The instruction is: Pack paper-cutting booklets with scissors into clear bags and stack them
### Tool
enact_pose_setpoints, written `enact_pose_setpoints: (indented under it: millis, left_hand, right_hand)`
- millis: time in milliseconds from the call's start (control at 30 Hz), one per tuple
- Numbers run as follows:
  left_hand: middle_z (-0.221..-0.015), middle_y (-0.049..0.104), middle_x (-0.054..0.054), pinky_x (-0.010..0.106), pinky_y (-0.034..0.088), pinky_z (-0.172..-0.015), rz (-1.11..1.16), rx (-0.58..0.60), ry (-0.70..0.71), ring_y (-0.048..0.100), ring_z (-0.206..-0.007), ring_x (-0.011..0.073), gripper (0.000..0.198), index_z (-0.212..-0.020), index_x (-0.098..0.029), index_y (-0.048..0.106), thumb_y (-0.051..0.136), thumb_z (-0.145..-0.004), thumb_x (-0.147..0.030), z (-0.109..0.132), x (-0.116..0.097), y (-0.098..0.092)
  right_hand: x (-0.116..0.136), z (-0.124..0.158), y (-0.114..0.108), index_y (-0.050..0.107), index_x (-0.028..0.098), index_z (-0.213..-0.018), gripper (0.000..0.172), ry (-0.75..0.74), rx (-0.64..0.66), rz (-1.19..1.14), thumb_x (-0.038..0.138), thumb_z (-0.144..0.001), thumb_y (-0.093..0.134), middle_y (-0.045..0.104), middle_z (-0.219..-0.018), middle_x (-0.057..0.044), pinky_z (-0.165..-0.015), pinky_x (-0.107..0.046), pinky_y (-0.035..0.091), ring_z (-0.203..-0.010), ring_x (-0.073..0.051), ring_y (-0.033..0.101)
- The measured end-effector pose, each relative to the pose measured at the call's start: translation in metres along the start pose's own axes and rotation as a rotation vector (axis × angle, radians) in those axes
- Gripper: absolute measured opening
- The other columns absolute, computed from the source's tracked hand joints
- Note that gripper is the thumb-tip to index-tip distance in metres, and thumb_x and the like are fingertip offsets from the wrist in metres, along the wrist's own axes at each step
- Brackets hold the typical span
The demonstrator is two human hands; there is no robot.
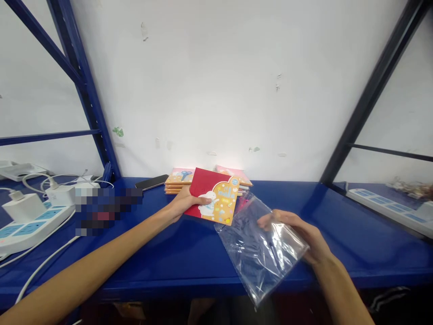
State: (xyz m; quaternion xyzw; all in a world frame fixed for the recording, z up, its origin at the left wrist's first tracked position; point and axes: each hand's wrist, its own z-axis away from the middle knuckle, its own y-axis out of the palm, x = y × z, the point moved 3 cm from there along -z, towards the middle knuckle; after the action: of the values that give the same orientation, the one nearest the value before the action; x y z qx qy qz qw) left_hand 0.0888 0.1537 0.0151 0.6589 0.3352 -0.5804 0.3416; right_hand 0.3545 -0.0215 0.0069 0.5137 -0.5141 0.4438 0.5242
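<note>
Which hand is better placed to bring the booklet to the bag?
Probably the left hand: it grips the booklet, close to the bag in view, while the right hand holds the bag.

No text I can read for sure. Booklet in my left grip: pale blue lettering across the orange part, too blurred to make out. Round blue badge at its far right corner: whitish marks, tiny, illegible. Small yellow patch below the lettering: can't tell what it says, if anything.
</note>
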Motion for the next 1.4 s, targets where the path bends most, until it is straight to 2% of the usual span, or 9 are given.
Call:
enact_pose_setpoints:
  millis: [233,433,567,733,867,1000,1400]
  left_hand:
    - [-0.108,0.079,0.014,0.04,0.061,-0.079,0.001,0.107,-0.068,0.077,-0.088,0.0302,0.046,-0.1,-0.018,0.077,0.094,-0.057,-0.024,0.004,-0.001,0.005]
    - [-0.104,0.08,0.013,0.037,0.061,-0.075,-0.054,0.135,-0.125,0.077,-0.086,0.0297,0.04,-0.095,-0.018,0.078,0.093,-0.058,-0.024,0.004,0.001,0.002]
    - [-0.101,0.081,0.012,0.035,0.062,-0.076,-0.078,0.162,-0.172,0.077,-0.086,0.0281,0.041,-0.099,-0.02,0.079,0.091,-0.06,-0.024,0.003,0.002,-0.002]
    - [-0.096,0.081,0.012,0.034,0.062,-0.072,-0.07,0.164,-0.218,0.077,-0.081,0.0278,0.043,-0.099,-0.02,0.079,0.091,-0.058,-0.022,0.004,-0.001,-0.003]
    - [-0.092,0.081,0.013,0.037,0.063,-0.07,-0.054,0.17,-0.251,0.077,-0.08,0.0311,0.044,-0.095,-0.018,0.079,0.092,-0.054,-0.021,0.005,-0.002,-0.002]
    - [-0.097,0.081,0.012,0.035,0.062,-0.074,-0.035,0.215,-0.308,0.078,-0.081,0.0295,0.048,-0.099,-0.015,0.077,0.091,-0.053,-0.019,0.005,-0.001,0.0]
    - [-0.096,0.081,0.013,0.03,0.062,-0.074,-0.034,0.217,-0.358,0.077,-0.079,0.0247,0.042,-0.095,-0.014,0.077,0.092,-0.056,-0.021,0.005,0.003,0.0]
  right_hand:
    - [-0.009,-0.01,0.001,0.057,0.023,-0.067,0.039,-0.003,-0.076,0.048,0.057,-0.075,0.075,0.078,-0.104,-0.013,-0.092,-0.043,0.052,-0.097,-0.031,0.071]
    - [-0.011,-0.014,-0.005,0.071,0.02,-0.078,0.041,-0.037,-0.146,0.198,0.062,-0.079,0.074,0.078,-0.1,-0.011,-0.089,-0.038,0.051,-0.095,-0.028,0.07]
    - [-0.012,-0.014,-0.01,0.07,0.021,-0.081,0.037,-0.062,-0.22,0.175,0.058,-0.081,0.074,0.076,-0.086,-0.008,-0.077,-0.035,0.051,-0.08,-0.024,0.068]
    - [-0.011,-0.014,-0.012,0.069,0.022,-0.08,0.034,-0.059,-0.252,0.214,0.056,-0.083,0.074,0.069,-0.073,-0.002,-0.064,-0.03,0.047,-0.068,-0.019,0.062]
    - [-0.011,-0.015,-0.012,0.07,0.022,-0.081,0.038,-0.089,-0.247,0.256,0.059,-0.082,0.073,0.074,-0.084,-0.004,-0.072,-0.031,0.05,-0.076,-0.021,0.066]
    - [-0.015,-0.018,-0.016,0.07,0.021,-0.083,0.042,-0.109,-0.256,0.273,0.063,-0.081,0.073,0.077,-0.093,-0.006,-0.081,-0.033,0.052,-0.083,-0.022,0.069]
    - [-0.021,-0.02,-0.022,0.07,0.022,-0.087,0.04,-0.117,-0.242,0.262,0.061,-0.085,0.07,0.076,-0.094,-0.006,-0.079,-0.032,0.052,-0.082,-0.02,0.068]
